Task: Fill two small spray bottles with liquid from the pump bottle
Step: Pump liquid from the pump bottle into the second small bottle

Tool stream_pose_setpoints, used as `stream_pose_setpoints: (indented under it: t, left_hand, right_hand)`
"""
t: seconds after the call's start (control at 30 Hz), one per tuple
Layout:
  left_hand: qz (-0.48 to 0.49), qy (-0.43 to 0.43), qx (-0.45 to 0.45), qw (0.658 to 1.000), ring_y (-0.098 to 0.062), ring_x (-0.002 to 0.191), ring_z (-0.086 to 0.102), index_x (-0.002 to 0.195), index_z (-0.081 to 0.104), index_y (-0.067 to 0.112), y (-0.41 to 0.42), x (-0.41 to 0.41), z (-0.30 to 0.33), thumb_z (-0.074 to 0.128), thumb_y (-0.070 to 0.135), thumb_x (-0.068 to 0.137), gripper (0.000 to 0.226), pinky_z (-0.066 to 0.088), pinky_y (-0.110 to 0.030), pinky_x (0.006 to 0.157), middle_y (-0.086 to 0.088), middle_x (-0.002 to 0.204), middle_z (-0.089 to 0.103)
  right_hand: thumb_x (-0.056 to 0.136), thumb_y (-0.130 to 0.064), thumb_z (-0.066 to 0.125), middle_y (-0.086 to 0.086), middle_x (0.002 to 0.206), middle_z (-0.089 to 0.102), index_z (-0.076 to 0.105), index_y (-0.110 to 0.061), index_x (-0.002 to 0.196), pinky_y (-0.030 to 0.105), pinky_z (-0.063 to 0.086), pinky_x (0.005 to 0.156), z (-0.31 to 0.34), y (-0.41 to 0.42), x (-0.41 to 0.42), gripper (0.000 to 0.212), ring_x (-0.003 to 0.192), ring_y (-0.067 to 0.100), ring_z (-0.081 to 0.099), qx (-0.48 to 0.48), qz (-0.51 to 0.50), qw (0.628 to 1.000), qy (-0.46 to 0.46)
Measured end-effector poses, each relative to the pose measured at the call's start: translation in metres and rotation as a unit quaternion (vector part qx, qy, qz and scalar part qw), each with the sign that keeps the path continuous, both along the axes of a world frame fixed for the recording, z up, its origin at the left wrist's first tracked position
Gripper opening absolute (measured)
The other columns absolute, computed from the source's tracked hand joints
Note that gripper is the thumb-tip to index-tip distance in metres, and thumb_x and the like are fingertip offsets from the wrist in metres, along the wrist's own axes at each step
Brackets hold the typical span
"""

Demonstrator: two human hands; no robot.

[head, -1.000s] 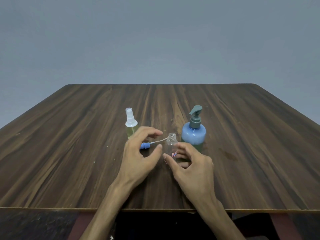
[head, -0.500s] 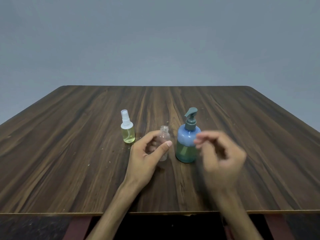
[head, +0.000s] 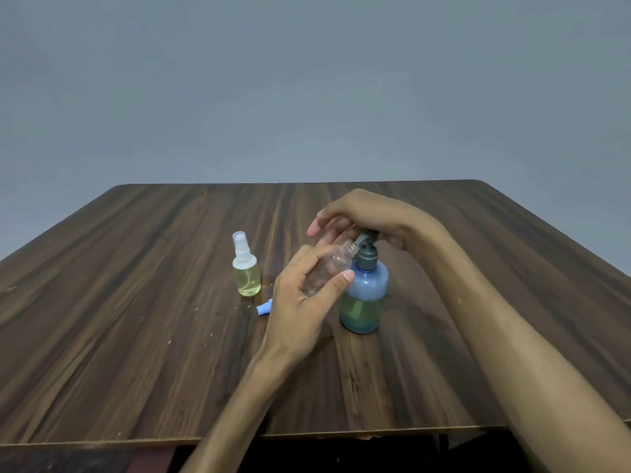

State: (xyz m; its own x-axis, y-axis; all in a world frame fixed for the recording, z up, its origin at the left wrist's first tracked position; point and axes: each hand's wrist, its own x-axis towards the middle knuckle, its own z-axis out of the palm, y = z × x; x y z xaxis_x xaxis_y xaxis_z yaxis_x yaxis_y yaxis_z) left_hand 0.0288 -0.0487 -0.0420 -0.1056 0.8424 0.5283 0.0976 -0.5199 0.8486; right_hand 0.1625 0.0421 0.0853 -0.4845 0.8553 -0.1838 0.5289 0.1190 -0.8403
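Pump bottle (head: pixel 363 295) head under right hand (head: pixel 367 216) — left hand (head: pixel 300 302) tilts (uncapped) empty bottle (head: pixel 333 266).

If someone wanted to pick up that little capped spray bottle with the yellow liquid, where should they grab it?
Probably around the round body of the capped spray bottle, below the white sprayer. It stands upright and alone on the table, so coming from its left or front side looks easiest; the left hand and the blue spray head crowd its right side.
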Motion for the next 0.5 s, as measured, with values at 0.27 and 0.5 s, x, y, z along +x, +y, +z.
stream_pose_setpoints:
  t: [0.27,0.5]
  left_hand:
    - [0.03,-0.008,0.007,0.999,-0.021,0.101,0.071,0.113,0.079,0.02,0.0,0.017,-0.004,0.074,0.043,0.096,0.029,0.057,-0.038,0.089,0.001,0.102,0.072]
    - [0.045,-0.03,0.01,0.998,-0.018,0.107,0.071,0.121,0.078,0.025,-0.001,0.027,-0.01,0.071,0.044,0.096,0.033,0.053,-0.023,0.094,0.006,0.107,0.071]
  right_hand:
    - [0.098,-0.021,0.049,0.0,0.076,0.082,0.082,-0.016,0.089,0.035,0.055,0.078,-0.01,-0.004,-0.016,0.035,0.081,0.022,0.075,0.116,-0.039,0.989,-0.08]
    - [0.093,-0.021,0.046,0.0,0.073,0.081,0.081,-0.016,0.07,0.039,0.058,0.084,-0.031,-0.001,-0.01,0.043,0.079,0.023,0.073,0.115,-0.117,0.986,-0.043]
